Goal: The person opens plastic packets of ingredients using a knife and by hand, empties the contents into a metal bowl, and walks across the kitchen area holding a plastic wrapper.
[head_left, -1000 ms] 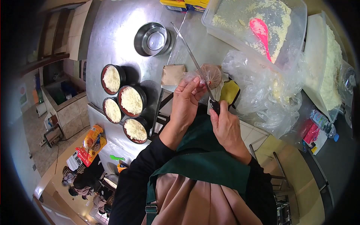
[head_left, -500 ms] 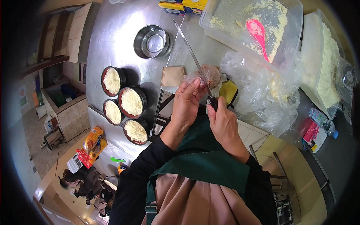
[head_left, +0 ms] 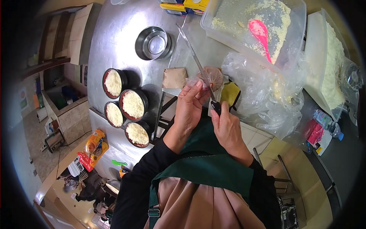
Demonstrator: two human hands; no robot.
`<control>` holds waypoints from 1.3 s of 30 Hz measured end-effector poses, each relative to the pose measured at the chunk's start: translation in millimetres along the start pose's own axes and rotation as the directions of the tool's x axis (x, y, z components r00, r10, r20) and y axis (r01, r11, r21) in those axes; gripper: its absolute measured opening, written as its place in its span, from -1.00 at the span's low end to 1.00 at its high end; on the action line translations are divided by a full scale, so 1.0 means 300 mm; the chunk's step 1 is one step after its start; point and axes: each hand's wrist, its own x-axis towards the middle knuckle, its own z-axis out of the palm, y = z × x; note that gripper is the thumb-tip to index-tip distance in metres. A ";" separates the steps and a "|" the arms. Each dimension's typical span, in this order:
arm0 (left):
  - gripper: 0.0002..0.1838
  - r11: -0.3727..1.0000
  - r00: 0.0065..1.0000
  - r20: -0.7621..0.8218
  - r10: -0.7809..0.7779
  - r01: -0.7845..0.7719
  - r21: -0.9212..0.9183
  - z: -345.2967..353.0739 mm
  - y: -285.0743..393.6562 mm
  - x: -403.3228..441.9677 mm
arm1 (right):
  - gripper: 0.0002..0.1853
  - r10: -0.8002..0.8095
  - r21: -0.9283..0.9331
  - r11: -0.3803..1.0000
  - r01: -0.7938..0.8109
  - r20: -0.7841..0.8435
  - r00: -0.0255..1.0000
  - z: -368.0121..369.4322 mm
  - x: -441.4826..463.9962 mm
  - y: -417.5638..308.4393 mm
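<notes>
My right hand [head_left: 228, 129] is closed around the black handle of a long knife [head_left: 191, 49], its blade pointing up and to the left. With fingers pinched, my left hand [head_left: 188, 108] grips the gathered top of a clear plastic bag [head_left: 214, 76] that has something reddish-brown inside. The blade crosses the bag close to my left fingertips; whether it touches the plastic I cannot tell. Just left of the bag lies a brown paper packet [head_left: 174, 78], and a yellow and black cloth-like item [head_left: 231, 94] is at its right.
Several dark round tins [head_left: 134, 105] topped with pale crumbs stand on the steel table [head_left: 114, 42] at left. Behind them is a metal bowl [head_left: 152, 42]. A plastic tub [head_left: 225, 36] holds a pink spoon [head_left: 260, 34]. Crumpled plastic bags [head_left: 263, 91] and a bottle [head_left: 327, 123] lie at right.
The knife's handle has tilted slightly in my right hand, and the blade sits a touch lower across the bag. My left hand keeps its pinch with hardly any movement.
</notes>
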 end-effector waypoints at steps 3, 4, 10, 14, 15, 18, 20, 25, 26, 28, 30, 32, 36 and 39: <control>-0.90 1.000 1.000 0.022 -0.007 0.007 -0.003 -0.016 -0.014 0.002 | -0.71 0.001 0.004 1.000 -0.001 -0.016 1.000 -0.003 0.031 -0.009; -0.90 1.000 0.999 0.034 -0.012 0.011 0.005 -0.020 -0.016 0.003 | -0.72 0.022 0.039 0.999 -0.022 0.007 1.000 -0.003 0.034 -0.009; -0.88 0.996 0.997 0.039 -0.065 0.067 -0.052 -0.018 -0.019 -0.002 | -0.72 -0.015 0.067 0.998 0.015 -0.006 1.000 0.015 0.006 0.032; -0.88 0.995 0.995 -0.004 -0.097 0.097 -0.032 -0.012 -0.008 -0.004 | -0.72 -0.033 0.135 0.990 0.033 -0.007 0.999 0.010 0.054 0.010; -0.86 0.994 0.995 0.027 -0.095 0.097 -0.043 -0.014 -0.002 -0.005 | -0.72 -0.031 0.138 0.990 0.032 -0.010 0.999 0.013 0.046 0.014; -0.81 0.994 0.995 0.056 -0.088 0.092 -0.066 -0.020 0.009 0.004 | -0.73 0.004 0.103 0.995 -0.008 0.038 0.999 0.019 0.002 0.035; -0.81 0.993 0.995 0.056 -0.082 0.086 -0.079 -0.021 0.004 0.006 | -0.76 0.006 0.092 0.996 -0.010 0.052 0.999 0.015 -0.011 0.041; -0.89 0.993 0.994 0.008 -0.110 0.111 -0.037 -0.012 -0.001 0.000 | -0.73 0.005 0.081 0.997 -0.009 0.044 0.999 -0.009 0.037 0.008; -0.89 0.993 0.994 0.010 -0.111 0.111 -0.036 -0.010 0.005 0.003 | -0.72 0.020 0.055 0.998 -0.024 0.071 0.997 -0.009 0.031 0.012; -0.89 0.994 0.996 0.028 -0.085 0.087 -0.068 -0.013 0.017 0.005 | -0.72 0.019 0.057 0.998 -0.023 0.074 0.997 -0.005 -0.010 0.032; -0.89 0.994 0.995 0.038 -0.091 0.093 -0.049 -0.017 0.016 0.001 | -0.72 0.018 0.060 0.998 -0.023 0.079 0.997 -0.005 -0.019 0.034; -0.89 0.994 0.993 0.050 -0.103 0.104 -0.030 -0.020 0.004 -0.004 | -0.72 0.020 0.053 0.998 -0.024 0.075 0.997 -0.017 -0.003 0.021; -0.89 0.996 0.995 0.054 -0.086 0.086 0.000 -0.023 0.004 -0.001 | -0.71 0.009 0.079 0.997 -0.015 0.080 0.997 -0.023 0.048 0.006; -0.88 0.996 0.996 0.050 -0.079 0.080 -0.034 -0.034 0.011 0.008 | -0.73 -0.013 0.047 0.999 0.010 0.063 0.998 -0.005 -0.002 0.028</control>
